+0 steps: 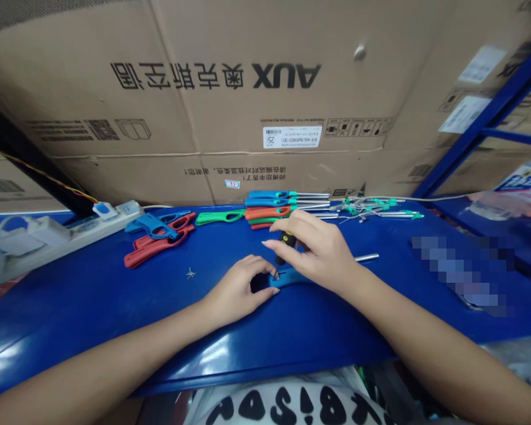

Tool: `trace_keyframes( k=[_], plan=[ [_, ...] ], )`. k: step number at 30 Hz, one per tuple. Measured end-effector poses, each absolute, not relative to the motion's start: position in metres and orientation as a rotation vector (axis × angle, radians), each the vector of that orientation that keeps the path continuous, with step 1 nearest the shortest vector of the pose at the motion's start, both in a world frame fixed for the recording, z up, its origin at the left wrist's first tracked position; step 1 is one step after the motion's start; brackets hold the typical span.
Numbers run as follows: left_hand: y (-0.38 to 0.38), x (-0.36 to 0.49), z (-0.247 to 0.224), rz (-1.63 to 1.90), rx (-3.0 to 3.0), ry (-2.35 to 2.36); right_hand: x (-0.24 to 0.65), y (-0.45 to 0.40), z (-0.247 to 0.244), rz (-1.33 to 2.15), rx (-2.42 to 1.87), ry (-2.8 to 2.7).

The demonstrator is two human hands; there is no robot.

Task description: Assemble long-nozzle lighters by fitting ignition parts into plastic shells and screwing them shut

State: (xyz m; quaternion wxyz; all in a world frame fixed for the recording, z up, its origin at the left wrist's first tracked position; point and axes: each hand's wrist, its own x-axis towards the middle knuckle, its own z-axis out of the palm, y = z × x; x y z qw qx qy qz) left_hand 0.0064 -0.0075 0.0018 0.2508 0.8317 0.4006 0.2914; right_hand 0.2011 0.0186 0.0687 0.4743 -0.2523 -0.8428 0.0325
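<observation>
A blue lighter (292, 277) with a metal tube lies on the blue table, partly under my right hand. The fingertips of my left hand (243, 286) pinch its near-left end. My right hand (321, 248) grips a short black and yellow screwdriver (285, 245), upright above the lighter's handle; its tip is too small to make out. Several small screws (190, 273) lie loose left of my left hand.
Behind my hands are stacked lighters (268, 213), a green handle shell (220, 218) and metal tubes with green parts (376, 208). Red and blue shells (159, 236) and a power strip (88, 227) lie left. A pixelated object (462, 274) is right; cardboard (230, 118) stands behind.
</observation>
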Motion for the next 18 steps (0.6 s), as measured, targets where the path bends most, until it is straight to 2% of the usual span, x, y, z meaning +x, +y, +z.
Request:
trace_keyframes(
  k=[5, 10, 13, 18],
  plan=[
    [-0.002, 0.0, 0.007, 0.788, 2.284, 1.199, 0.226, 0.028, 0.089, 0.122, -0.701, -1.954],
    [0.021, -0.016, 0.008, 0.801, 2.24, 1.319, 0.291, 0.05, 0.112, -0.36, -0.98, -1.757],
    [0.038, -0.021, 0.007, 0.816, 2.208, 1.357, 0.336, 0.07, 0.105, -0.522, -1.092, -1.773],
    [0.059, -0.02, 0.005, 0.861, 2.175, 1.379, 0.385, 0.101, 0.069, -0.586, -0.986, -1.756]
  ],
)
